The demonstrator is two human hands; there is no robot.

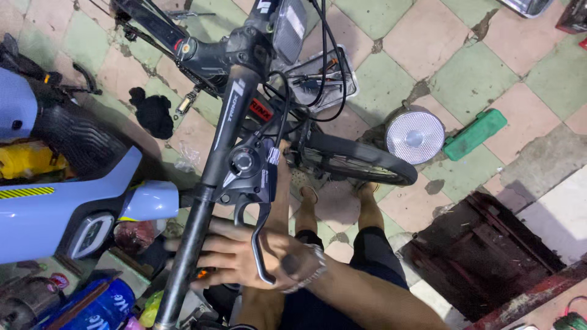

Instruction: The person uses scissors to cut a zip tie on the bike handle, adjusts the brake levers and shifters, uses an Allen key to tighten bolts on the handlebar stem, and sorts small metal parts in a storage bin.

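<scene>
A black bicycle handlebar (208, 183) runs from upper right to lower left across the view. Clamped on it are a black shifter unit (247, 168) and a silver-edged brake lever (260, 244). My right hand (244, 256), with a metal watch (309, 269) on its wrist, reaches in from the lower right. Its fingers curl around the bar just below the lever, and a small orange bit (202, 273) shows by the fingers. My left forearm (282, 198) rises behind the lever toward the shifter. The left hand itself is hidden behind that unit.
The front tyre (361, 162) and my two sandalled feet are on a tiled floor below. A round reflector lamp (414, 136), a green case (476, 133) and a metal tray of tools (324, 76) lie nearby. A blue scooter (55, 201) stands at left, a dark floor grate (483, 256) at right.
</scene>
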